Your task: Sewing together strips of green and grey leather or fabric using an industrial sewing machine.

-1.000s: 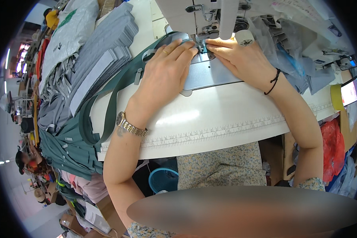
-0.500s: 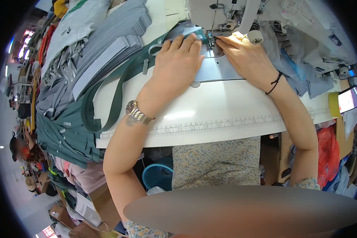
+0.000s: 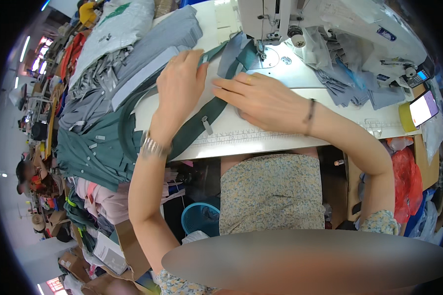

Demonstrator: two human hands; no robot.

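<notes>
A dark green fabric strip [image 3: 194,129] runs slantwise over the white table from the sewing machine's presser foot [image 3: 262,51] toward my left wrist. A small pale tag [image 3: 206,126] lies on it. Beside the foot, a grey fabric piece [image 3: 229,58] lies against the strip's green end. My left hand [image 3: 178,91] is closed, fingers curled at another run of the green strip left of the machine. My right hand [image 3: 268,101], slightly blurred, has its fingers stretched leftward over the strip, apart from the needle; its thumb side is partly hidden.
Stacked grey fabric pieces [image 3: 174,33] and green garments [image 3: 96,152] lie at the left. Grey pieces and clear plastic sit right of the white sewing machine [image 3: 339,24]. A phone [image 3: 423,108] stands at the right edge. Below is a blue basket [image 3: 200,219].
Both hands have drawn back from the needle, the right one moving left and nearer to me. The green strip has shifted and now stretches diagonally under my right fingers. The view has shifted slightly.
</notes>
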